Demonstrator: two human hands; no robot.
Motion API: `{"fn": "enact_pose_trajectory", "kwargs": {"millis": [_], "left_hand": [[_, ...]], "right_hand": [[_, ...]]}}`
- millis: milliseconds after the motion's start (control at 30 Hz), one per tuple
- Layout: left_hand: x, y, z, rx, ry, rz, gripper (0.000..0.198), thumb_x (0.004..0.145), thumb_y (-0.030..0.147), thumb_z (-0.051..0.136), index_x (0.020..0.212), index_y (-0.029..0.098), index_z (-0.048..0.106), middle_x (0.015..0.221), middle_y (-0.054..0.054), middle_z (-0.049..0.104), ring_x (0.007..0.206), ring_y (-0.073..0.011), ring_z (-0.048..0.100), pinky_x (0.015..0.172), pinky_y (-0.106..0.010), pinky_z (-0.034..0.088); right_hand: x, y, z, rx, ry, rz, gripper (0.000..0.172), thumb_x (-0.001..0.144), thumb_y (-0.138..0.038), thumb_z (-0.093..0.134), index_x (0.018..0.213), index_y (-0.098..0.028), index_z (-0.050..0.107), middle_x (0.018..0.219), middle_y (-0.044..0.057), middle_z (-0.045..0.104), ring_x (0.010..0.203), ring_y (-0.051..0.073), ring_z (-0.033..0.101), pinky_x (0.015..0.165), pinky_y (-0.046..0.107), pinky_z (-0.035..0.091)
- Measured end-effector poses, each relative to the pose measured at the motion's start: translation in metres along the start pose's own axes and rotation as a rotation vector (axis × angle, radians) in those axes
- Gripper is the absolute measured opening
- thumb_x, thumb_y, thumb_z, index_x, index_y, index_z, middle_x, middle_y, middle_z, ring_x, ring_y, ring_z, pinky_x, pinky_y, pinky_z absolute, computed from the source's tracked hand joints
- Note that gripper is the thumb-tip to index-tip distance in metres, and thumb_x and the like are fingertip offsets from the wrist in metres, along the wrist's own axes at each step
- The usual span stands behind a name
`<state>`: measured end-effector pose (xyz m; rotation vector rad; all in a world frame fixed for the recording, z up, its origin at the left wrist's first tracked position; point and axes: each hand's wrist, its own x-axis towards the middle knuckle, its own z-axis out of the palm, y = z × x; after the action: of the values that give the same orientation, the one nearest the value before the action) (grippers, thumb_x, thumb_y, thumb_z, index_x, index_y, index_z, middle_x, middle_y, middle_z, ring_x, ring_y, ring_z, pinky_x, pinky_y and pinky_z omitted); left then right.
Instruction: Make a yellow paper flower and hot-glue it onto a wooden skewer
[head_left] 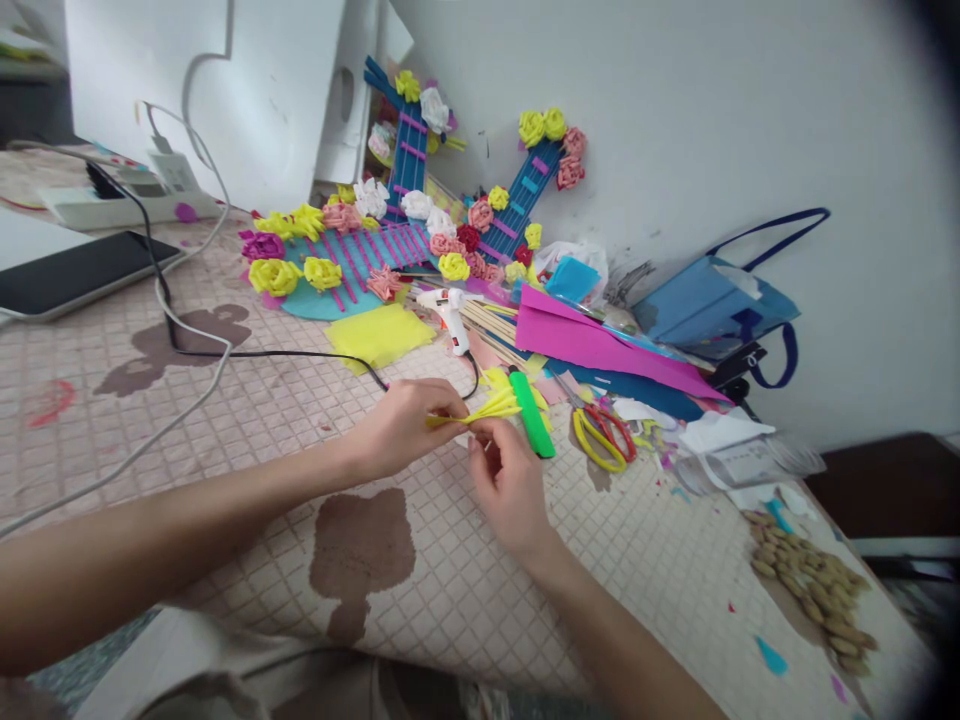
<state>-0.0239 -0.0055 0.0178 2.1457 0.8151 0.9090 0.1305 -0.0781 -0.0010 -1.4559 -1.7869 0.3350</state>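
Observation:
My left hand pinches one end of a yellow fringed paper strip just above the patterned tablecloth. My right hand is closed on the same strip from below, fingers curled near its middle. The strip fans out to the right over a green stick-shaped piece. A white glue gun lies just behind the hands, its black cord running left.
Yellow-handled scissors lie right of the hands. Behind are a yellow paper sheet, pink sheet, blue craft frames with paper flowers, a blue bag, a tablet and a power strip. Nuts lie far right.

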Motion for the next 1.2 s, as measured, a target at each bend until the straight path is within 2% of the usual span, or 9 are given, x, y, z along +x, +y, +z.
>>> {"fn": "enact_pose_trajectory", "kwargs": {"millis": [100, 200, 367, 500, 600, 700, 833, 967, 1200], "left_hand": [[0.001, 0.0, 0.0, -0.041, -0.002, -0.033, 0.011, 0.079, 0.022, 0.06, 0.077, 0.016, 0.068, 0.082, -0.005, 0.067, 0.076, -0.0145, 0.06, 0.07, -0.022, 0.047], [0.003, -0.003, -0.001, -0.189, -0.055, -0.178, 0.014, 0.077, 0.028, 0.063, 0.075, 0.014, 0.068, 0.074, -0.004, 0.067, 0.067, -0.0132, 0.059, 0.06, -0.021, 0.045], [0.007, -0.011, -0.003, -0.457, -0.149, -0.391, 0.02, 0.069, 0.033, 0.069, 0.071, 0.013, 0.068, 0.063, -0.001, 0.063, 0.054, -0.0087, 0.05, 0.049, -0.018, 0.037], [0.007, -0.012, -0.004, -0.55, -0.181, -0.487, 0.023, 0.067, 0.036, 0.071, 0.071, 0.013, 0.067, 0.06, 0.001, 0.06, 0.054, -0.0076, 0.047, 0.049, -0.018, 0.033], [0.007, -0.01, -0.004, -0.609, -0.22, -0.527, 0.025, 0.066, 0.037, 0.073, 0.071, 0.013, 0.067, 0.06, 0.002, 0.06, 0.055, -0.0078, 0.048, 0.052, -0.019, 0.033], [0.006, -0.009, -0.004, -0.663, -0.249, -0.548, 0.024, 0.065, 0.036, 0.073, 0.072, 0.013, 0.068, 0.062, 0.002, 0.061, 0.057, -0.0084, 0.05, 0.055, -0.02, 0.034], [0.006, -0.01, -0.003, -0.694, -0.301, -0.564, 0.023, 0.065, 0.035, 0.074, 0.072, 0.014, 0.068, 0.062, 0.002, 0.061, 0.057, -0.0083, 0.049, 0.054, -0.02, 0.033], [0.006, -0.01, -0.001, -0.701, -0.316, -0.575, 0.023, 0.065, 0.034, 0.074, 0.073, 0.014, 0.069, 0.061, 0.002, 0.06, 0.056, -0.0079, 0.048, 0.053, -0.02, 0.032], [0.007, -0.011, -0.003, -0.733, -0.226, -0.565, 0.02, 0.067, 0.032, 0.074, 0.07, 0.014, 0.067, 0.062, 0.002, 0.061, 0.057, -0.0077, 0.048, 0.055, -0.02, 0.031]], "right_hand": [[-0.001, 0.002, -0.001, -0.08, -0.022, -0.056, 0.019, 0.084, -0.013, 0.042, 0.098, -0.021, 0.053, 0.089, 0.004, 0.059, 0.077, 0.017, 0.055, 0.068, 0.03, 0.041], [0.0, 0.003, -0.002, -0.016, -0.007, -0.045, 0.016, 0.085, -0.013, 0.042, 0.095, -0.022, 0.051, 0.085, 0.003, 0.057, 0.073, 0.015, 0.053, 0.067, 0.029, 0.042], [0.004, 0.005, -0.008, 0.302, 0.142, 0.174, 0.01, 0.084, -0.022, 0.051, 0.09, -0.024, 0.044, 0.076, -0.003, 0.049, 0.058, 0.01, 0.047, 0.053, 0.024, 0.04], [0.011, 0.011, -0.01, 0.557, 0.185, 0.292, 0.024, 0.08, -0.03, 0.058, 0.1, -0.025, 0.046, 0.093, 0.0, 0.052, 0.076, 0.012, 0.053, 0.061, 0.025, 0.045], [0.014, 0.015, -0.009, 0.803, 0.072, 0.362, 0.031, 0.078, -0.033, 0.062, 0.107, -0.026, 0.052, 0.101, 0.001, 0.055, 0.087, 0.014, 0.054, 0.07, 0.026, 0.047], [0.013, 0.015, -0.007, 0.945, -0.012, 0.453, 0.032, 0.075, -0.031, 0.066, 0.104, -0.025, 0.057, 0.094, -0.001, 0.058, 0.081, 0.012, 0.054, 0.071, 0.025, 0.046], [0.01, 0.013, -0.006, 0.961, 0.03, 0.466, 0.024, 0.072, -0.026, 0.068, 0.094, -0.023, 0.06, 0.085, -0.003, 0.06, 0.075, 0.01, 0.054, 0.07, 0.023, 0.044], [0.009, 0.014, -0.005, 0.862, 0.052, 0.418, 0.021, 0.075, -0.026, 0.066, 0.095, -0.023, 0.058, 0.085, -0.002, 0.06, 0.076, 0.012, 0.055, 0.071, 0.025, 0.045], [0.008, 0.015, -0.002, 0.963, -0.085, 0.344, 0.022, 0.082, -0.03, 0.059, 0.104, -0.027, 0.056, 0.108, 0.001, 0.06, 0.103, 0.017, 0.055, 0.093, 0.034, 0.042]]}}
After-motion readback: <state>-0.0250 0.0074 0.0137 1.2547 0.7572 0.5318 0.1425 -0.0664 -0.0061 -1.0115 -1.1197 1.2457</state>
